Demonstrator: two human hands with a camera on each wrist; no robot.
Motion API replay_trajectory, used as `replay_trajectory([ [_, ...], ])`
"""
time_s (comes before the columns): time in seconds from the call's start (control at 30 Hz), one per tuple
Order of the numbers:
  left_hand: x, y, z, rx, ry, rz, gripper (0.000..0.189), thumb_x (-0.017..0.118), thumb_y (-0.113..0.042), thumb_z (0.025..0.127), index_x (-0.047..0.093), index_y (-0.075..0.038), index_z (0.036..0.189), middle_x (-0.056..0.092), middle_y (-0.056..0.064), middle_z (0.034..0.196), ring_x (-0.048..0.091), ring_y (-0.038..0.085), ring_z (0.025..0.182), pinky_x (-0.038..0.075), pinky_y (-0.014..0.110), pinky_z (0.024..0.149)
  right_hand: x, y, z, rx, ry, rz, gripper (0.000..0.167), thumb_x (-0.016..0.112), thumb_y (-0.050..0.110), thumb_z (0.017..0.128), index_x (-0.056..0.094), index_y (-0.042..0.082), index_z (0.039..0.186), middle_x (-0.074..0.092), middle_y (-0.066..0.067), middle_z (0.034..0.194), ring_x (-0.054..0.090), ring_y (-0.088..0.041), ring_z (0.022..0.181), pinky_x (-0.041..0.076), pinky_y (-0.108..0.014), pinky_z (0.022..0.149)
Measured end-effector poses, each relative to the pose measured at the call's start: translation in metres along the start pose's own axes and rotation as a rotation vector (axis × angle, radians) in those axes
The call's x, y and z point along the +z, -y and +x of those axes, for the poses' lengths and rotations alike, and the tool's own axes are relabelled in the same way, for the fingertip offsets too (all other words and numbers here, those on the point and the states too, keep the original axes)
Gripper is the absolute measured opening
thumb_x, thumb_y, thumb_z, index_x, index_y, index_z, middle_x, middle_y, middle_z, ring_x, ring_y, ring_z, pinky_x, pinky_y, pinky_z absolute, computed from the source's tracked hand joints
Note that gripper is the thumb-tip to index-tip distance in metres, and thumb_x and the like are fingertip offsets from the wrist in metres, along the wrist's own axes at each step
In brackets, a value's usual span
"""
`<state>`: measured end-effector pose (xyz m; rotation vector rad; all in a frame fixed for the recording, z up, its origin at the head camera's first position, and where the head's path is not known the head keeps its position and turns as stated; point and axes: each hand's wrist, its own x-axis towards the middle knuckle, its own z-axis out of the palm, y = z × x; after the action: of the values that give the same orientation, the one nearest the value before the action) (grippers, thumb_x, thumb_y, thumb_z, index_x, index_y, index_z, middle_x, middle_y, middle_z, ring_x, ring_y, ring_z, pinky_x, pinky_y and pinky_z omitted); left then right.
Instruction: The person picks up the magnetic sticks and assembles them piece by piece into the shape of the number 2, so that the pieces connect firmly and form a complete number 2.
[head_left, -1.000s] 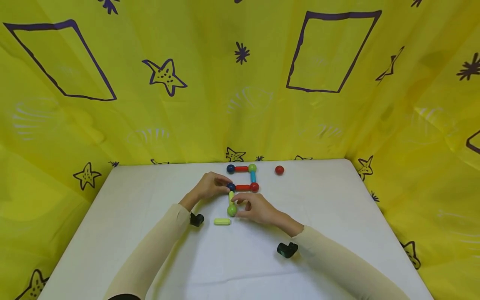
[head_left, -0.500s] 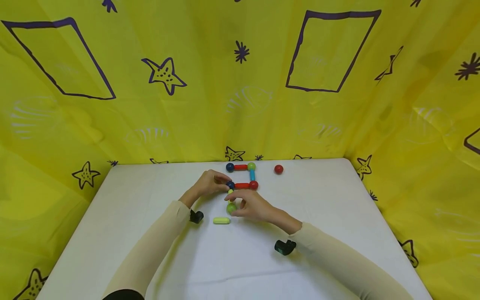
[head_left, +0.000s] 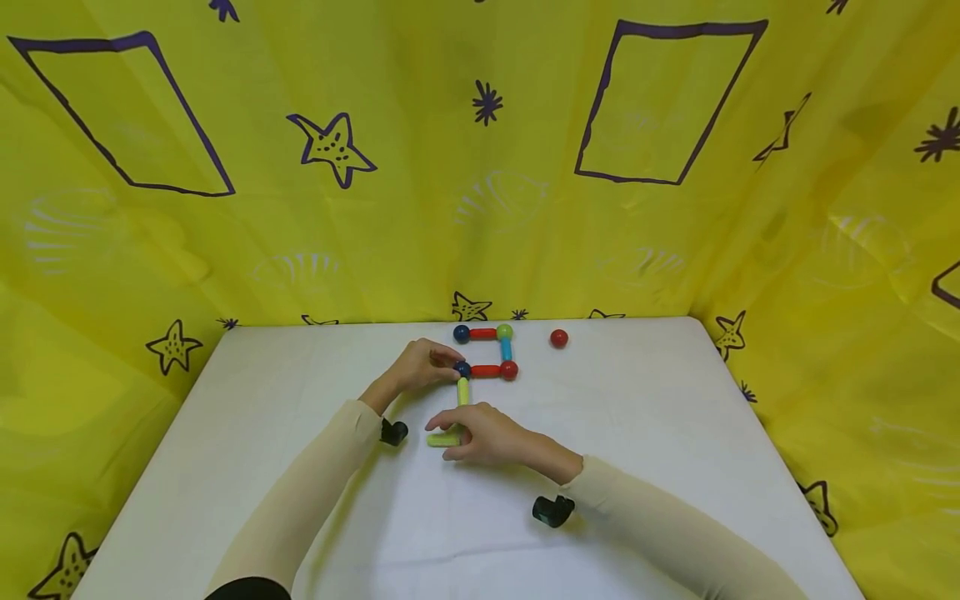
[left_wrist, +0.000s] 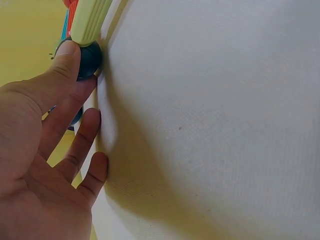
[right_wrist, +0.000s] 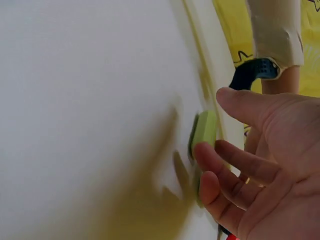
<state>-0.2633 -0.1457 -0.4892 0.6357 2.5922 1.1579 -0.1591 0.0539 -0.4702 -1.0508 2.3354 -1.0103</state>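
Note:
My left hand [head_left: 422,365] pinches a dark blue magnetic ball [head_left: 462,369] between thumb and index finger; in the left wrist view the thumb lies on the ball [left_wrist: 91,61]. A pale green magnetic stick [head_left: 462,391] runs from that ball toward me, and its near end goes behind my right hand [head_left: 491,435]. That hand hovers around a loose pale green stick [head_left: 441,441], thumb and fingers spread on either side of it. In the right wrist view this stick [right_wrist: 205,131] lies between the thumb and the fingertips. The green ball is hidden.
Beyond the hands, two red sticks [head_left: 485,371], a light blue stick [head_left: 506,349], a red ball [head_left: 509,370], a green ball [head_left: 505,332] and a dark blue ball [head_left: 461,333] form an open bracket. A single red ball [head_left: 558,338] sits to its right on the white table [head_left: 637,417].
My right hand has left the near green ball and come down toward me, over the loose pale green stick. The left hand keeps its pinch on the dark blue ball.

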Motion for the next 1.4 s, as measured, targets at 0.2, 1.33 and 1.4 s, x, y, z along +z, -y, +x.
replay_trajectory([
  [0.2,0.002,-0.001,0.000,0.000,-0.001,-0.011,0.028,0.082,-0.016,0.089,0.079,-0.009,0.116,0.078,0.003,0.106,0.070,0.019,0.098,0.054,0.039,0.094,0.013,0.001,0.000,0.021,-0.027,-0.077,0.038,0.079,0.017,0.091,0.070,0.016,0.128,0.071,0.005,0.116,0.062,-0.008,0.089,0.049,-0.025,0.084],
  [1.33,0.001,0.002,0.000,0.017,-0.024,0.010,0.027,0.084,-0.017,0.088,0.080,-0.010,0.113,0.078,0.001,0.099,0.070,0.016,0.092,0.055,0.035,0.087,0.019,0.001,-0.006,0.042,-0.151,-0.078,0.016,0.079,0.015,0.090,0.077,0.016,0.106,0.068,0.012,0.089,0.058,-0.005,0.083,0.048,-0.025,0.080],
  [1.4,0.001,0.002,0.000,0.016,-0.023,0.008,0.027,0.083,-0.017,0.088,0.079,-0.009,0.113,0.078,0.001,0.098,0.069,0.016,0.092,0.054,0.036,0.087,0.015,0.002,-0.006,0.034,-0.160,-0.055,0.016,0.079,0.014,0.090,0.077,0.016,0.106,0.069,0.012,0.089,0.059,-0.006,0.083,0.049,-0.026,0.080],
])
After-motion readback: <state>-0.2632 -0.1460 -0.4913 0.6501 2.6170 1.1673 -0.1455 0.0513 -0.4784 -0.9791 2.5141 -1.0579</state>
